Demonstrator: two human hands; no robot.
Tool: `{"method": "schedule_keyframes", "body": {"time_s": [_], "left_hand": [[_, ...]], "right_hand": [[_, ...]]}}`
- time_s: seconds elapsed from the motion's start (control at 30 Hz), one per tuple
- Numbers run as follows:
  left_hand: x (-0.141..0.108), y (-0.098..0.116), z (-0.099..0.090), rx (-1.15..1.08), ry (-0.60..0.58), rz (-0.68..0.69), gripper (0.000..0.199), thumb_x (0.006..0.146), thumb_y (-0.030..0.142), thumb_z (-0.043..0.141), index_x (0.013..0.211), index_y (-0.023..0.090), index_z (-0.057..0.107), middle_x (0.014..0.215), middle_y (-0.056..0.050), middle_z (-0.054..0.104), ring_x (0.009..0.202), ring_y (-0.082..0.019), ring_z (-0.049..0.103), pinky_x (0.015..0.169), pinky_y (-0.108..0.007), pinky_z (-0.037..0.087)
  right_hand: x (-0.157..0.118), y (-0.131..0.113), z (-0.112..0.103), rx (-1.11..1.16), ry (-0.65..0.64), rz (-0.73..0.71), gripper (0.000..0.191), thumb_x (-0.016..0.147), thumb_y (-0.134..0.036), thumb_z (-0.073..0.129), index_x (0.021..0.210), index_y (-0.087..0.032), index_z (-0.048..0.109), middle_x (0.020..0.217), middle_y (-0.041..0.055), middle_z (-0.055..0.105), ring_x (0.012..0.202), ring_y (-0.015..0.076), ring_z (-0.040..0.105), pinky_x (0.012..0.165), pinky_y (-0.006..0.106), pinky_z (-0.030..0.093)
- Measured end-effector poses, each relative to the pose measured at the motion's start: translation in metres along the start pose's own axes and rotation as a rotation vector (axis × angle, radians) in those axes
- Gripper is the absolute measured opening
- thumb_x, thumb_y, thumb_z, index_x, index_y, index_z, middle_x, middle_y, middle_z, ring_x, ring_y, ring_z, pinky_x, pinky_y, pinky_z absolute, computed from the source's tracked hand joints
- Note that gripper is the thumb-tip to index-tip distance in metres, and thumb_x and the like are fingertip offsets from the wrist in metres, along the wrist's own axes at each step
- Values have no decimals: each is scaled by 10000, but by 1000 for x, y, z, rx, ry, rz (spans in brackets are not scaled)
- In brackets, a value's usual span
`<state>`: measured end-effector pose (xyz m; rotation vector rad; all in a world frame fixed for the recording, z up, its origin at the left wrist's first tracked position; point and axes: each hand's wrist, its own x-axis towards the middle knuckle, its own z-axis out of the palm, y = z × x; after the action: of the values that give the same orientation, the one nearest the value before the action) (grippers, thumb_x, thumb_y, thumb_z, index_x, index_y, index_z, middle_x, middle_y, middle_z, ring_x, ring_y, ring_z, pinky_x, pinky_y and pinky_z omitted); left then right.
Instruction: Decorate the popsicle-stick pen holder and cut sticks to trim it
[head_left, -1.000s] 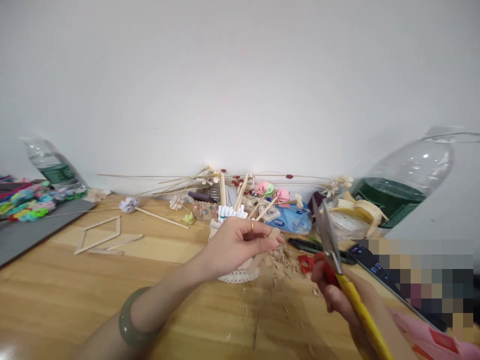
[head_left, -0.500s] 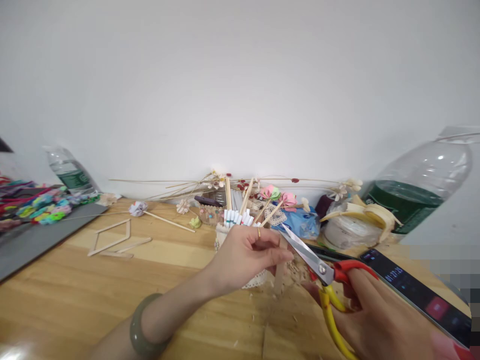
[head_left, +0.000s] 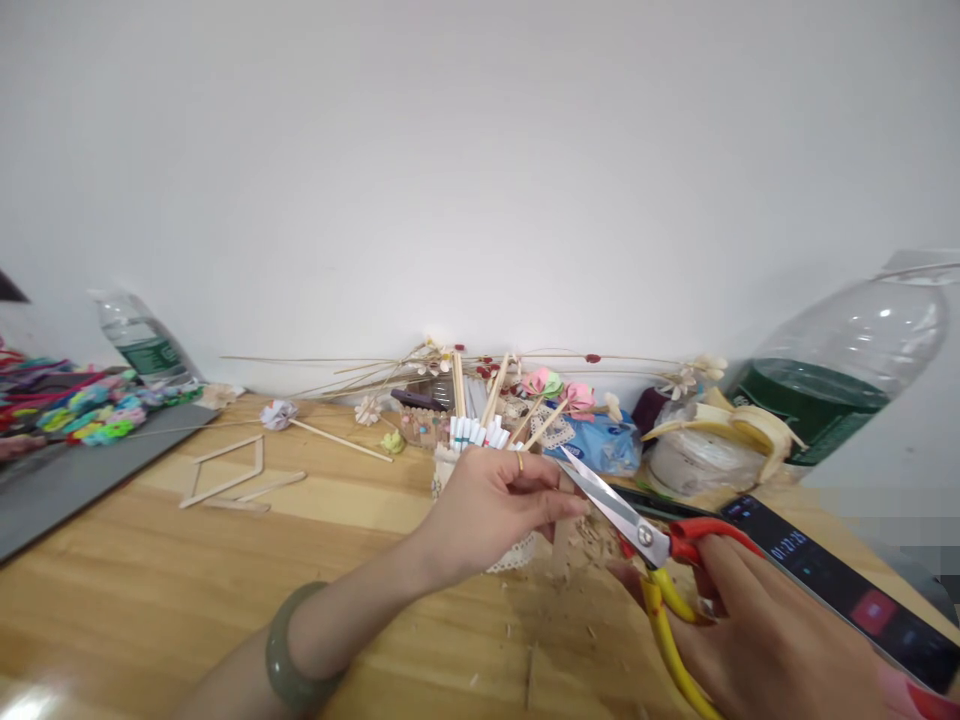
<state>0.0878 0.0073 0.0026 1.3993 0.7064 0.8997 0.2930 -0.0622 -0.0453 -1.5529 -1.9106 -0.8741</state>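
My left hand [head_left: 491,510] pinches a thin, flat wooden craft stick [head_left: 560,552] between thumb and fingers, and the stick points downward. In my right hand [head_left: 772,630] are scissors [head_left: 611,505] with one red and one yellow handle. Their blades lie beside my left fingertips, near the upper end of the stick; whether they touch it I cannot tell. Behind my left hand a lace-trimmed holder [head_left: 444,470] carries white rolled sticks [head_left: 472,432], partly hidden by the hand. Small wood chips [head_left: 592,540] are scattered on the table below the blades.
Craft sticks [head_left: 221,488] lie at left, near a paper flower on a stick [head_left: 279,414]. A phone [head_left: 832,580] lies beside my right hand. Behind it are a banana peel [head_left: 750,425] and a large bottle [head_left: 817,400]. Colourful fuzzy pieces [head_left: 97,410] cover a grey board [head_left: 112,470].
The view has shifted very slightly. Both hands, the scissors and the stick keep nearly the same positions.
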Motion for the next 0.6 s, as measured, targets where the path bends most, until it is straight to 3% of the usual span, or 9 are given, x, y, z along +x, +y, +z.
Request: {"method": "schedule_keyframes", "body": {"time_s": [0.33, 0.5, 0.6], "left_hand": [[0, 4, 1, -8, 10, -3, 283, 606, 353, 753, 534, 124, 604, 522, 18, 592, 504, -72, 533, 541, -194, 469], [-1, 4, -1, 10, -6, -5, 220, 644, 296, 718, 548, 127, 614, 517, 24, 575, 497, -67, 518, 543, -189, 456], [-1, 3, -3, 57, -1, 5, 185, 673, 271, 690, 575, 126, 631, 525, 25, 569, 505, -62, 500, 543, -185, 434]], "right_hand": [[-1, -4, -1, 12, -38, 38, 422, 826, -581, 439, 640, -209, 370, 547, 2, 448, 429, 131, 417, 438, 248, 221], [-3, 0, 1, -20, -49, 41, 479, 783, -665, 459, 653, -205, 434, 546, 11, 482, 424, 145, 451, 421, 251, 221], [-5, 1, 4, -7, -45, 71, 446, 802, -627, 447, 666, -203, 460, 550, 18, 505, 446, 154, 488, 421, 252, 239]]}}
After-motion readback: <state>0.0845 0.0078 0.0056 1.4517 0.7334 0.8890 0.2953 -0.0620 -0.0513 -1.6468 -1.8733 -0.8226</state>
